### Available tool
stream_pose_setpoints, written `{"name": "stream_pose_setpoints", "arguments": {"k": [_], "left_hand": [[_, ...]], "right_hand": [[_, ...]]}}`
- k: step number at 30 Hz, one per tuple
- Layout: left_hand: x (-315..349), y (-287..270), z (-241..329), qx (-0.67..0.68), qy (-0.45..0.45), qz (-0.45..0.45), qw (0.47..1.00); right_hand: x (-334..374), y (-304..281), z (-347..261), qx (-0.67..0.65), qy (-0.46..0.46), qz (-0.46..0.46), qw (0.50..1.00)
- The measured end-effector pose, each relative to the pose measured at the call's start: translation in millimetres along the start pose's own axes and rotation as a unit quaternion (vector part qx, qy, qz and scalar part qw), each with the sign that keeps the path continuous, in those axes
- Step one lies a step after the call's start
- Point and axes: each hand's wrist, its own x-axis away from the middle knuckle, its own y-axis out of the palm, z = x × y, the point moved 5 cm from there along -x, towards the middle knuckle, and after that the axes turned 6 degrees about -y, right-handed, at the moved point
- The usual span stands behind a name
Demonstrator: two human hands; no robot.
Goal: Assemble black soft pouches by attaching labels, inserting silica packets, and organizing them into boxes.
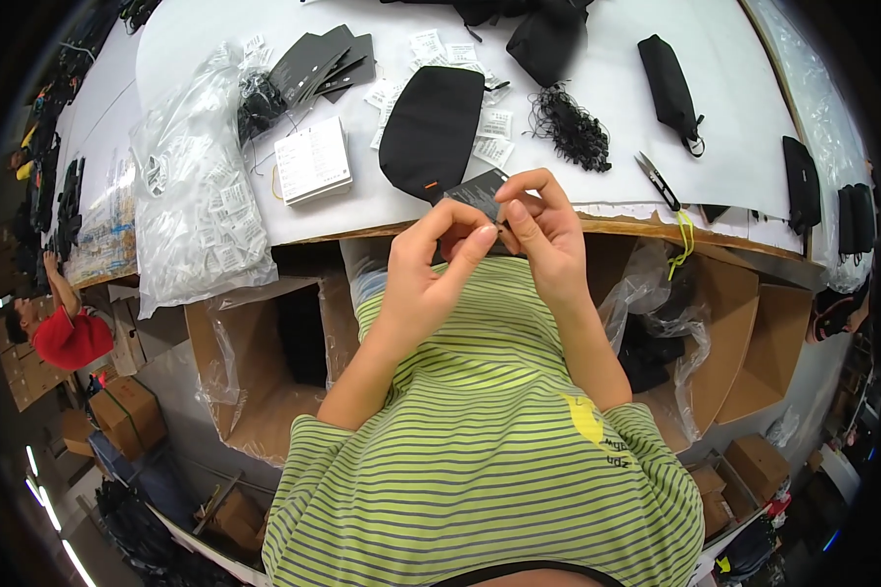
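Observation:
My left hand and my right hand meet at the table's near edge, fingertips pinched close together. Between them is a small dark cord end, partly hidden by the fingers. A black hang tag with pale print sits just behind the fingertips, by the narrow end of a flat black fabric pouch. That pouch lies on the table with a small orange tab at its near end. Whether the cord runs through the tag or the pouch is hidden.
Left on the table are a clear bag of white packets, a white card stack and black tags. Right lie black cords, snips and a black pouch. Open cartons stand below; a red-shirted person is far left.

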Motion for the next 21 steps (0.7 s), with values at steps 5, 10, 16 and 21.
{"name": "stream_pose_setpoints", "arguments": {"k": [5, 10, 16, 21], "left_hand": [[1, 3, -3, -0.01, -0.001, 0.006, 1.0], [0, 2, -5, 0.028, 0.0, 0.029, 0.999], [0, 3, -2, -0.008, 0.007, 0.027, 1.0], [-9, -5, -6, -0.019, -0.016, -0.021, 0.999]], "right_hand": [[2, 2, 1, 0.028, 0.002, 0.007, 1.0], [3, 4, 2, 0.01, -0.002, 0.02, 1.0], [5, 6, -4, 0.158, -0.08, 0.029, 0.984], [6, 0, -7, 0.193, -0.046, 0.0, 0.98]]}}
